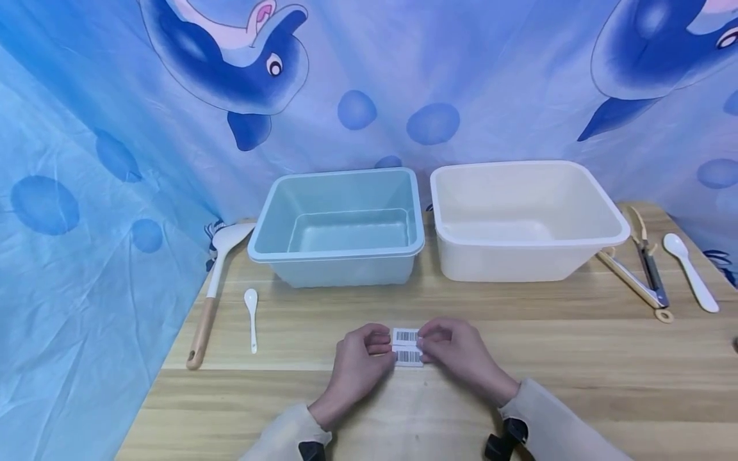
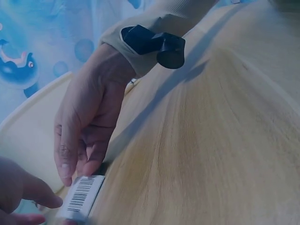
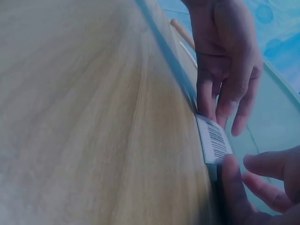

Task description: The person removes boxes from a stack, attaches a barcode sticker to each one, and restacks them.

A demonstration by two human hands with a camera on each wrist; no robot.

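I saw my left hand (image 1: 359, 358) and right hand (image 1: 455, 352) pinching a barcode label (image 1: 407, 346) from either side, fingers curled on its edges, low over the wooden surface (image 1: 519, 333). Beyond my fingers, the pale blue tub (image 1: 340, 221) and cream tub (image 1: 521, 218) both sat empty.
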